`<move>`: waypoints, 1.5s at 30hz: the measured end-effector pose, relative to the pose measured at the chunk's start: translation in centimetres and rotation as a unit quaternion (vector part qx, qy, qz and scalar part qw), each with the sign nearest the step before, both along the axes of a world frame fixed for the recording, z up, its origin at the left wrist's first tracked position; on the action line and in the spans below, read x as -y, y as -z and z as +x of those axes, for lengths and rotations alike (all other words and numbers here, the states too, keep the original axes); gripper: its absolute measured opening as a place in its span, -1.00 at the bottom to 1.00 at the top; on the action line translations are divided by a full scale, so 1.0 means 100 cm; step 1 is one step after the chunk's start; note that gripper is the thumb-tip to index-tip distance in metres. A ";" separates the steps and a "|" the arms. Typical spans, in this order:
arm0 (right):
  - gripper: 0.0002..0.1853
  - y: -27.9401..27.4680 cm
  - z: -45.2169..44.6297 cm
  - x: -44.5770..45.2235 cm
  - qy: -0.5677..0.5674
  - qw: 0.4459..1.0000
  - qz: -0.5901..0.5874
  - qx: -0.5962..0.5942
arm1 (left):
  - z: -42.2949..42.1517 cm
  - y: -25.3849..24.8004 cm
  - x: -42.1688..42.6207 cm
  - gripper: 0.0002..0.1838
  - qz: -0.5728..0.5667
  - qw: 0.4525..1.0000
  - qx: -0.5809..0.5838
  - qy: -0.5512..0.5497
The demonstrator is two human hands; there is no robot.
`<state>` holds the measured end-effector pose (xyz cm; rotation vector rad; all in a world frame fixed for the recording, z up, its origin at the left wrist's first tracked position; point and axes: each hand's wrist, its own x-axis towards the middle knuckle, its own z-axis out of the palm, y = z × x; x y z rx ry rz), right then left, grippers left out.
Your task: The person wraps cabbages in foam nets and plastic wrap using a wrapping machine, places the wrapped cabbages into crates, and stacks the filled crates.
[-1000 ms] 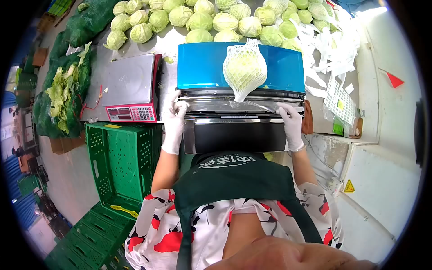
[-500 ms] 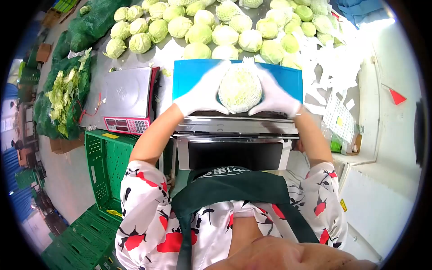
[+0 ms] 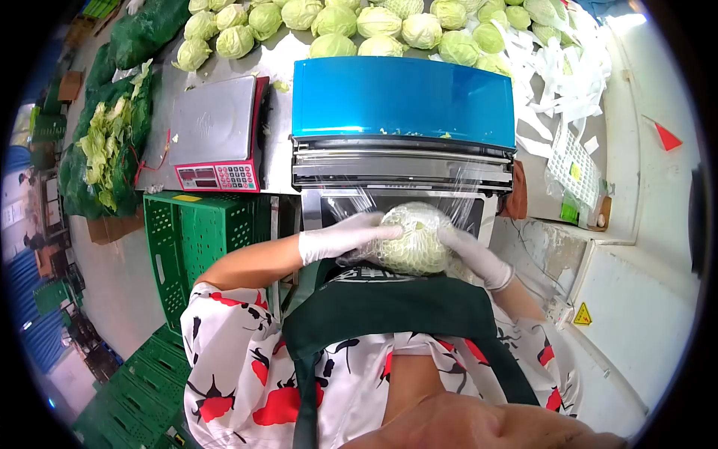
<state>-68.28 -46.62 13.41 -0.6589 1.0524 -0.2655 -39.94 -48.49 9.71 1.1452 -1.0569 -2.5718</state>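
Note:
A round pale-green cabbage (image 3: 416, 238) in a white foam net is held close to the apron, at the front of a wrapping machine with a blue top (image 3: 404, 101). My left hand (image 3: 355, 236), in a white glove, grips the cabbage's left side with the thumb on top. On the opposite side, my gloved right hand (image 3: 475, 256) presses against it, fingers partly behind the cabbage. Clear plastic film (image 3: 464, 198) stretches from the machine's metal rollers (image 3: 404, 168) down to the cabbage.
Many cabbages (image 3: 333, 22) lie on the table behind the machine. A scale (image 3: 213, 135) stands left, above a green crate (image 3: 198, 247). White foam nets (image 3: 561, 82) are heaped at right. A green mesh sack (image 3: 82, 165) with leaves sits far left.
Both hands have brought the cabbage from over the blue top toward my body, below the rollers. Clear film is now drawn out along with it. The view has shifted slightly.

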 end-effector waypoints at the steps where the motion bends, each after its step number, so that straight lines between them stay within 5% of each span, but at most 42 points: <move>1: -0.23 0.008 0.003 -0.006 0.001 1.000 0.019 0.001 | -0.003 0.012 -0.009 -0.15 0.070 0.998 -0.005 -0.002; 4: -0.22 0.020 0.010 0.000 -0.063 0.992 0.091 -0.059 | -0.005 0.039 -0.015 -0.10 0.132 0.991 0.008 -0.009; 7: -0.28 0.064 0.001 -0.013 0.000 0.984 0.177 0.022 | 0.004 0.031 -0.029 -0.06 0.156 0.987 -0.001 -0.029; 10: -0.41 0.063 -0.027 -0.042 -0.041 0.992 0.109 0.048 | 0.029 0.046 -0.066 -0.15 0.144 0.983 -0.069 -0.092; 12: -0.63 0.051 -0.015 -0.071 -0.054 0.964 -0.162 -0.204 | 0.030 0.050 -0.097 -0.39 -0.115 0.982 0.050 -0.139; 13: -0.69 0.054 -0.008 -0.089 -0.033 0.891 -0.318 -0.323 | 0.033 0.064 -0.110 -0.42 -0.277 0.942 0.133 -0.130; 15: -0.79 0.066 -0.005 -0.104 0.006 0.804 -0.439 -0.401 | 0.041 0.059 -0.107 -0.48 -0.650 0.700 0.297 0.004; 16: -0.81 0.072 -0.020 -0.099 -0.005 0.726 -0.559 -0.400 | 0.043 0.050 -0.104 -0.53 -0.635 0.715 0.291 -0.031; 17: -0.81 0.076 -0.036 -0.092 -0.038 0.628 -0.650 -0.426 | 0.034 0.042 -0.102 -0.58 -0.469 0.831 0.236 -0.186; 18: -0.82 0.081 -0.062 -0.087 0.066 0.773 -0.472 -0.419 | 0.035 0.031 -0.098 -0.59 -0.334 0.883 0.189 -0.270; 20: -0.82 0.075 -0.079 -0.081 0.182 0.892 -0.235 -0.340 | 0.044 0.033 -0.094 -0.61 -0.146 0.904 0.071 -0.395; 22: -0.74 0.041 -0.080 -0.076 0.199 0.930 -0.171 -0.257 | 0.051 0.041 -0.105 -0.62 -0.108 0.896 0.036 -0.430; 23: -0.78 0.068 -0.085 -0.087 0.140 0.946 -0.131 -0.263 | 0.057 0.050 -0.115 -0.62 -0.103 0.896 0.037 -0.429; 26: -0.15 0.063 -0.009 -0.102 0.040 0.948 -0.280 -0.144 | 0.060 0.037 -0.123 -0.60 -0.041 0.888 0.086 -0.451; 28: 0.03 0.071 0.023 -0.099 -0.047 0.908 -0.382 -0.163 | 0.061 0.023 -0.131 -0.59 0.011 0.895 0.051 -0.443; 31: -0.48 0.094 0.050 -0.093 0.022 0.892 -0.416 -0.178 | 0.059 0.024 -0.130 -0.58 0.005 0.895 0.004 -0.446; 32: -0.75 0.090 0.055 -0.091 0.070 0.898 -0.393 -0.186 | 0.059 0.024 -0.129 -0.58 0.004 0.895 0.016 -0.446; 33: -0.80 0.090 0.051 -0.085 0.072 0.946 -0.282 -0.146 | 0.059 0.024 -0.129 -0.58 0.003 0.895 0.028 -0.446; 35: -0.83 0.088 0.054 -0.082 0.192 0.937 -0.262 -0.129 | 0.059 0.029 -0.132 -0.57 0.004 0.890 0.042 -0.453; 36: -0.82 0.082 0.063 -0.076 0.245 0.889 -0.357 -0.149 | 0.059 0.032 -0.134 -0.55 0.005 0.886 0.043 -0.462; 39: -0.83 0.087 0.072 -0.068 0.207 0.854 -0.445 -0.174 | 0.067 0.029 -0.130 -0.55 0.015 0.894 -0.019 -0.448; 41: -0.80 0.079 0.070 -0.069 0.208 0.931 -0.273 -0.120 | 0.068 0.023 -0.128 -0.56 0.015 0.896 0.009 -0.443; 45: -0.64 0.077 0.050 -0.075 0.349 0.910 -0.199 -0.104 | 0.109 0.030 -0.132 -0.60 -0.001 0.881 0.060 -0.470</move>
